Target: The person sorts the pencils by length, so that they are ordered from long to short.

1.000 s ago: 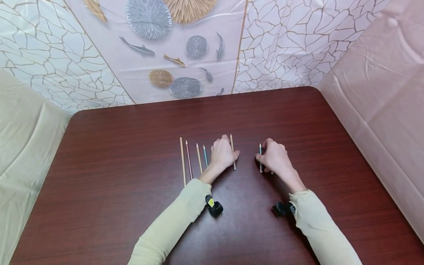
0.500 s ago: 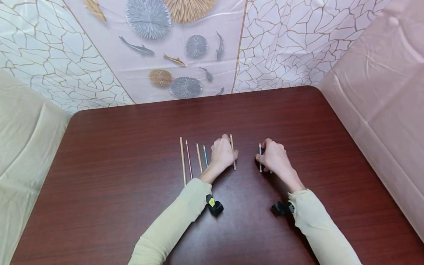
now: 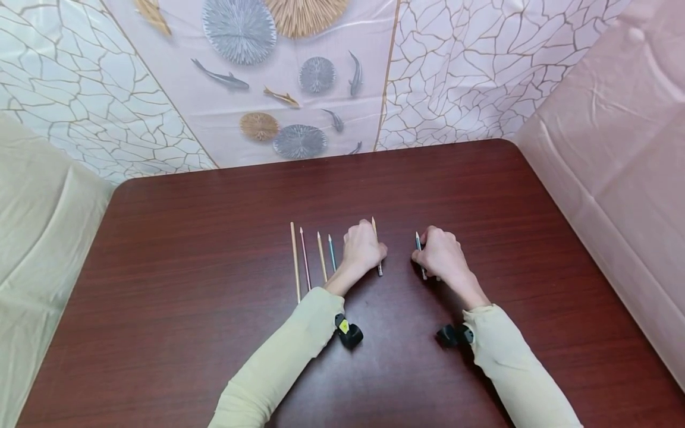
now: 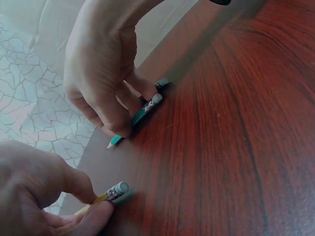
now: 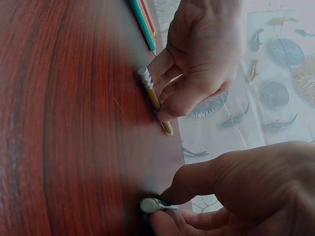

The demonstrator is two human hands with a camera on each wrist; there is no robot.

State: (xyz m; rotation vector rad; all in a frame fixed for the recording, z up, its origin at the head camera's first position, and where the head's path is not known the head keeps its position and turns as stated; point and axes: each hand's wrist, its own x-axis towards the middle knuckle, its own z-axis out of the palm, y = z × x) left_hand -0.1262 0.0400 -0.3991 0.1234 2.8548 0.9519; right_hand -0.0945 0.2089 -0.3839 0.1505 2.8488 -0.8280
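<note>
The left hand (image 3: 363, 246) pinches an eraser-tipped yellow pencil (image 5: 153, 96) between thumb and fingers, the pencil lying along the hand's thumb side, sharpened point toward the far edge and eraser toward the person. The right hand (image 3: 443, 252) likewise pinches a teal pencil (image 4: 141, 115) on its thumb side, so both pencils sit on the inner sides of the hands, apart from each other. Beside the teal pencil, under the right hand, shows the eraser end of a second pencil (image 4: 162, 82), mostly hidden. Left of the left hand, side by side, lie a blue pencil (image 3: 332, 252), a tan pencil (image 3: 321, 255), a red pencil (image 3: 305, 257) and a long wooden rod (image 3: 295, 258) on the dark red-brown table (image 3: 160, 285).
</note>
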